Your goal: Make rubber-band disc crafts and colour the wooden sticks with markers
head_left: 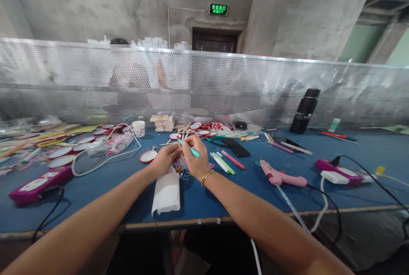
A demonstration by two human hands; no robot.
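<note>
My right hand (197, 158) is closed around a turquoise marker pen (194, 152), its tip end towards my left hand. My left hand (166, 158) pinches a thin wooden stick (182, 158) upright, mostly hidden between the two hands. Under my wrists lies folded white tissue (166, 194). Small colourful loops (188, 173) are heaped just beneath my hands. Green, white and pink markers (234, 160) lie to the right of my right hand. A round red-rimmed disc (148, 156) is on the table to the left of my left hand.
A pink glue gun (283, 176) and a purple power strip (340, 172) are at right; another power strip (41, 184) is at left. A black bottle (305, 111), a paper cup (138, 128) and a black phone (236, 147) stand or lie farther back. Behind a perforated screen (223, 87) sits a person.
</note>
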